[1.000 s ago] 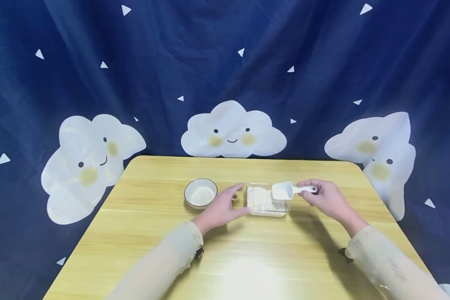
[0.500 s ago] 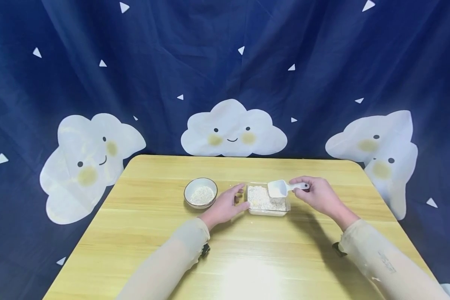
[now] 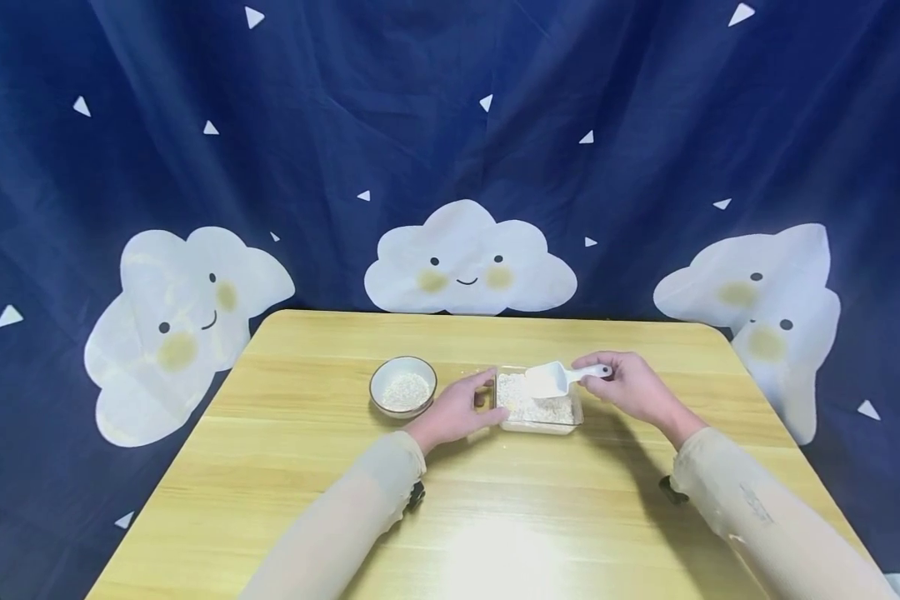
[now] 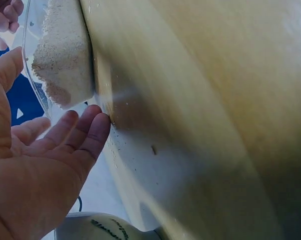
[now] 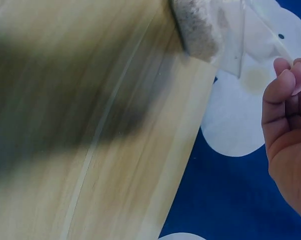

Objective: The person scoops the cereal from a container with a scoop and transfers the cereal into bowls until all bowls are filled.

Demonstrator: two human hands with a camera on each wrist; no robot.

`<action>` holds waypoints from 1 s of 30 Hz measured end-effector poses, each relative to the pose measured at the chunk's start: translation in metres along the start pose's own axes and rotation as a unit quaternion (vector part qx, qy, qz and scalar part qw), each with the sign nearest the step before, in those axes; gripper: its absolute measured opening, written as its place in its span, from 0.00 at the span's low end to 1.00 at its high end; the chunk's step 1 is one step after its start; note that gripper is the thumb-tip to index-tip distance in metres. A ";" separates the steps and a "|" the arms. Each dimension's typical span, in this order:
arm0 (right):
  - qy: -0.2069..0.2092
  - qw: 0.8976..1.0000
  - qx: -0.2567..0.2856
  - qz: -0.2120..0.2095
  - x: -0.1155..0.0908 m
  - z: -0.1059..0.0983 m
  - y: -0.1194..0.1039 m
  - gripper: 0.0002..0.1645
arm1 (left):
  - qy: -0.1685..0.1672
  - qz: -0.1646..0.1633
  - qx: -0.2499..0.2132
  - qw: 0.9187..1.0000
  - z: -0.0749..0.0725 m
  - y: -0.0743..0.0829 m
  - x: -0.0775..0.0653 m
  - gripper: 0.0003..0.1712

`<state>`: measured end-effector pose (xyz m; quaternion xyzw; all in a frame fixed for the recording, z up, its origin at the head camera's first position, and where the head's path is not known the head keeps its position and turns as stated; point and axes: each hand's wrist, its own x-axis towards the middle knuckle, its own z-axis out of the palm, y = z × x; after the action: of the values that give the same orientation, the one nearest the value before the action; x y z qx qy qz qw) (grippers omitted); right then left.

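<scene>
A white scoop [image 3: 547, 380] is held over a clear rectangular container [image 3: 540, 428] filled with pale flakes [image 3: 521, 403] that look like oats. My right hand [image 3: 633, 388] pinches its handle between thumb and fingers; in the right wrist view only part of that hand [image 5: 288, 120] and the handle shows. On the container's left side is my left hand [image 3: 457, 408], fingers spread and loosely bent, fingertips right at the wall. The left wrist view has this hand [image 4: 45, 150] with its palm bare, beside the container [image 4: 75, 55].
A white bowl with a dark rim [image 3: 399, 370], part filled with similar pale flakes, stands left of the left hand. A few crumbs lie on the wooden table [image 3: 330, 433]. Behind the table's far edge hangs a blue curtain [image 3: 420, 125] with cloud prints.
My right hand has carried the scoop leftward, farther over the container. My left hand has shifted slightly right, up to the container's side. The bowl has stayed in place.
</scene>
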<state>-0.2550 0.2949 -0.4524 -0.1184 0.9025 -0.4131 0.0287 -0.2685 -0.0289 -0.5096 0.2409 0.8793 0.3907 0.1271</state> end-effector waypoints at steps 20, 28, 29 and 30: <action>-0.060 0.963 -0.138 -0.223 0.010 0.008 -0.027 0.17 | -0.017 0.005 0.009 1.000 -0.001 0.004 -0.001 0.57; -0.078 0.996 0.009 -0.031 -0.010 0.001 -0.003 0.17 | -0.013 0.003 0.004 1.000 0.000 0.002 -0.002 0.57; -0.074 0.997 0.033 0.001 -0.011 0.002 0.000 0.18 | -0.012 0.003 0.003 1.000 0.000 0.003 -0.002 0.57; -0.070 0.996 0.053 0.027 -0.013 0.003 0.004 0.20 | -0.013 0.002 0.002 1.000 0.000 0.003 -0.002 0.57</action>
<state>-0.2426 0.2982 -0.4577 -0.1209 0.8782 -0.4498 0.1088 -0.2659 -0.0286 -0.5074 0.2480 0.8779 0.3860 0.1367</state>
